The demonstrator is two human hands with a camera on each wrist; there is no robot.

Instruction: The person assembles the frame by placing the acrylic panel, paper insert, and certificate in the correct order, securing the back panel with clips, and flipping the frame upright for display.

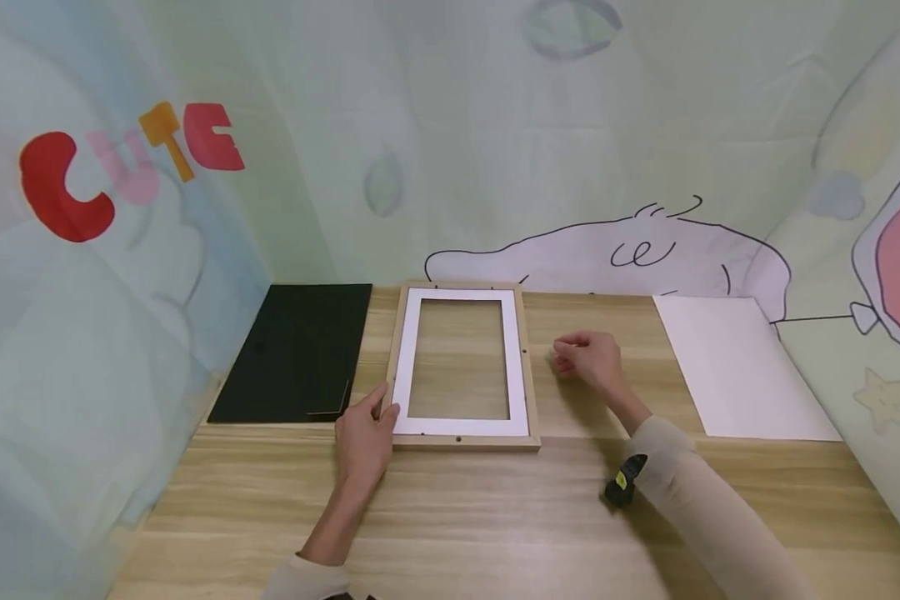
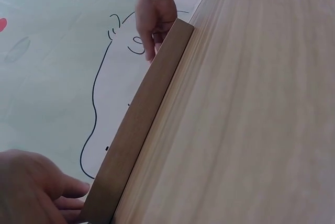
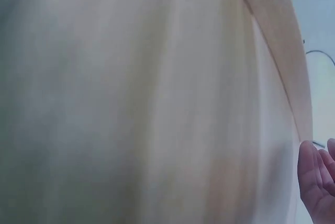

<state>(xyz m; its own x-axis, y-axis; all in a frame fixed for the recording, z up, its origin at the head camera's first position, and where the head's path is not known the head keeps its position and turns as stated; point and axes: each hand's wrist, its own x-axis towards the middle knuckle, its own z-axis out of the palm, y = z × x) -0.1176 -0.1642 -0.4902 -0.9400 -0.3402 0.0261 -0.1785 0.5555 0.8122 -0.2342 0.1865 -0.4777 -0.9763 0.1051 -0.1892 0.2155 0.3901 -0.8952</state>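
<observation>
A light wooden picture frame (image 1: pixel 531 379) lies flat on the table, with a white mat (image 1: pixel 461 427) inside it around a rectangular opening. My left hand (image 1: pixel 365 437) rests against the frame's left side near its lower corner, with thumb and fingertips touching the edge. The left wrist view shows this hand (image 2: pixel 31 190) beside the near end of the frame's side (image 2: pixel 138 111). To the right of the frame, and apart from it, my right hand (image 1: pixel 596 360) hovers above the table with fingers loosely bent. Nothing shows in it; in the right wrist view only its fingertips (image 3: pixel 313 174) appear.
A black backing board (image 1: pixel 292 350) with a small stand flap lies left of the frame. On the right is a white sheet (image 1: pixel 742 367). The wood-grain table (image 1: pixel 495 517) meets a printed cloth backdrop (image 1: pixel 457 167) behind and at both sides.
</observation>
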